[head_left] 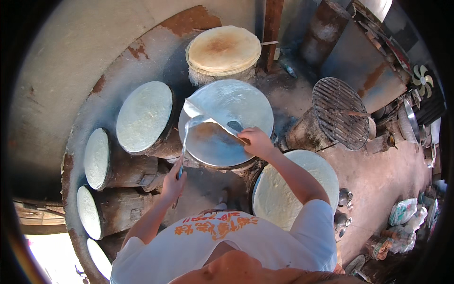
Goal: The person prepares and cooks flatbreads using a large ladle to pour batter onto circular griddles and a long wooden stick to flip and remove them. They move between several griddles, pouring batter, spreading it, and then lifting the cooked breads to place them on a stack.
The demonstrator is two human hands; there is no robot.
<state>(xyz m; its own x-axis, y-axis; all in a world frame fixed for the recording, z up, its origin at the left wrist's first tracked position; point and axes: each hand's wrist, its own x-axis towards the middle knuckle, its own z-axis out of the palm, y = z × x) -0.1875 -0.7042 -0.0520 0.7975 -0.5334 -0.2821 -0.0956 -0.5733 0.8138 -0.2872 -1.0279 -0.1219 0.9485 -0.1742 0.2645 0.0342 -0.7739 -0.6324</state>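
A thin, pale, translucent round sheet (pixel 227 102) lies on a round metal griddle (pixel 213 146) in front of me, with its near-left edge lifted and folded back. My right hand (pixel 255 141) grips a flat scraper whose dark blade (pixel 235 126) is slid under the sheet's lifted edge. My left hand (pixel 174 182) pinches the hanging corner of the sheet (pixel 185 139) at the griddle's left rim. A stack of finished browned sheets (pixel 223 49) sits on a stand behind the griddle.
Several round drums with white tops (pixel 144 116) curve along my left. A large pale disc (pixel 283 189) sits at my right. A round wire grate (pixel 340 112) rests further right. Small metal pots (pixel 344 196) and bags (pixel 402 211) stand on the reddish floor.
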